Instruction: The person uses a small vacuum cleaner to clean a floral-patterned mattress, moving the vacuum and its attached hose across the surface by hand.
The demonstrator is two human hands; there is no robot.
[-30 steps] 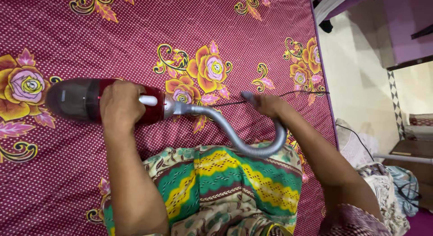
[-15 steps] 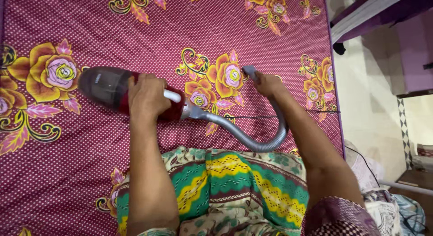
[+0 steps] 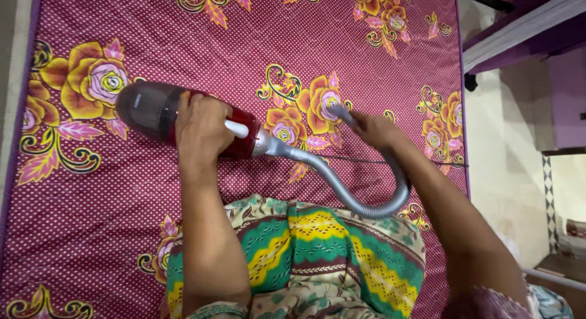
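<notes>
A red handheld vacuum cleaner (image 3: 152, 114) with a dark clear dust cup lies on the maroon flowered bedsheet (image 3: 256, 44). My left hand (image 3: 201, 133) grips its body from above, by the white handle. A grey flexible hose (image 3: 342, 188) curves from the vacuum's end around to the right. My right hand (image 3: 372, 130) holds the hose's nozzle end (image 3: 337, 111), which is pressed against a yellow flower on the sheet. A thin black cord (image 3: 390, 162) runs across the sheet under my right forearm.
My lap in green, yellow and cream patterned cloth (image 3: 305, 258) fills the lower middle. The bed's right edge (image 3: 462, 111) drops to a pale floor (image 3: 506, 148). Purple furniture (image 3: 531, 32) stands at the upper right.
The view has shifted so the vacuum and both hands sit further right and lower in frame. My right hand has moved the nozzle up over the sheet onto the yellow flower.
</notes>
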